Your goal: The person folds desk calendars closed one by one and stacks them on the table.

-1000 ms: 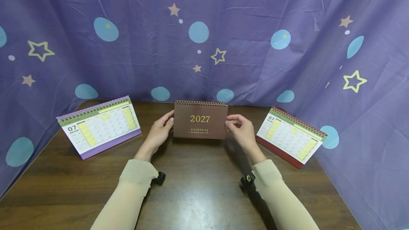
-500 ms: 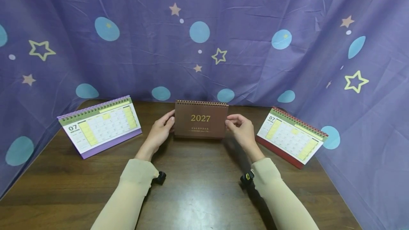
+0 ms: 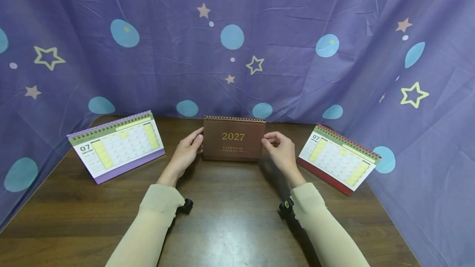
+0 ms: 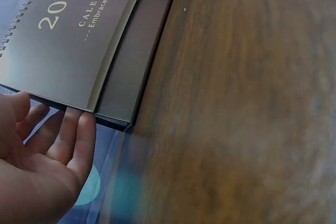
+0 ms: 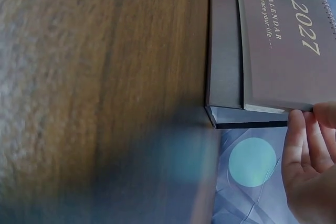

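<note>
A brown 2027 desk calendar [image 3: 234, 129] with a spiral binding along its top stands at the middle back of the table. My left hand [image 3: 186, 151] holds its left side edge, the thumb near the front and the other fingers reaching along the side. At the opposite edge, my right hand [image 3: 281, 151] pinches the calendar between thumb and fingers. In the right wrist view, those fingertips [image 5: 295, 116] meet the edge of the page stack. A bare strip of the calendar's stand [image 4: 131, 72] shows below the cover in the left wrist view.
A purple-trimmed desk calendar [image 3: 122, 145] stands at the left, angled inward. At the right is a red-trimmed one [image 3: 335, 160], also angled. Both show month 07. A purple curtain [image 3: 282, 19] with stars and dots hangs behind the wooden table [image 3: 230, 217].
The brown calendar's front leans back slightly more, and its gold print sits a little higher in view. Both hands stay at its side edges. The other two calendars have not moved.
</note>
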The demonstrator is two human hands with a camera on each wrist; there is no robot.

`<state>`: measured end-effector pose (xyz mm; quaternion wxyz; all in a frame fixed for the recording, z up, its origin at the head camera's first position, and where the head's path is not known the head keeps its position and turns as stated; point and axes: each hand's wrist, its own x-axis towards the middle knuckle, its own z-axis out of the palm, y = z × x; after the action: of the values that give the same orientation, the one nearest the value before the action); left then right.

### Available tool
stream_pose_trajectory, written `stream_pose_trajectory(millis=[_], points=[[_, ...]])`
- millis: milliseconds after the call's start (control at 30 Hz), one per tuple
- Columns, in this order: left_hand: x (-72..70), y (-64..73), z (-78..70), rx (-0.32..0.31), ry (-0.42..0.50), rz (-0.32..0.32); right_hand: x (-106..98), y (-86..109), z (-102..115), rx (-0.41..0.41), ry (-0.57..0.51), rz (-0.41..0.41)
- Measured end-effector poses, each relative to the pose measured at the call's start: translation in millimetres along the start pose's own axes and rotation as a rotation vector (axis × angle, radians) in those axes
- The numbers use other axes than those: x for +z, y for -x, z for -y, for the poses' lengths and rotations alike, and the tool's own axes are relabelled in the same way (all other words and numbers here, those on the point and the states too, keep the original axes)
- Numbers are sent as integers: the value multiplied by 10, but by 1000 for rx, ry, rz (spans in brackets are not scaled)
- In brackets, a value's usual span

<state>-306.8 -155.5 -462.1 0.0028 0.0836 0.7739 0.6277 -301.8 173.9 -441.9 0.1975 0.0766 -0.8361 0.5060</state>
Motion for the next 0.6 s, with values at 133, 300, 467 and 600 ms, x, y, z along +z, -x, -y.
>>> stream_pose_trajectory(millis=[133, 300, 467, 600], points=[[1, 10, -18, -2, 17, -1, 1, 7, 4, 2, 25, -8], [7, 5, -16, 4, 26, -14, 3, 11, 1, 2, 33, -18], [15, 9, -19, 3, 24, -12, 14, 7, -24, 7, 44, -31], [15, 13, -24, 3, 27, -7, 23, -3, -38, 7, 46, -37]])
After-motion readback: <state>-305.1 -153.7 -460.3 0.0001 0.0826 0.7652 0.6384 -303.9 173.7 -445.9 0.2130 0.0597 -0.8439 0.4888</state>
